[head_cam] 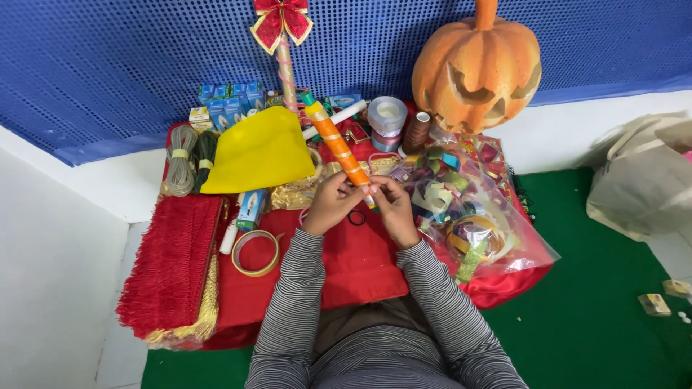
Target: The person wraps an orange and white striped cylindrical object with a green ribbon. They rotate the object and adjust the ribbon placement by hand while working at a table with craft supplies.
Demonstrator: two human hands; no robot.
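Both striped-sleeved arms reach over the middle of the red cloth (360, 274). The left hand (333, 203) and the right hand (393, 205) each pinch the near end of a long stick wrapped in orange ribbon (337, 144), which slants away toward the cloth's far edge. A roll of clear tape (255, 253) lies near the left edge. Beyond the far right corner stands an orange carved pumpkin (477, 66).

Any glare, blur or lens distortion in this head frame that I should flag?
Head view: even light, soft shadows; the hands and orange stick look sharp; glare on the plastic bag; wide-angle lens bends the wall edge.
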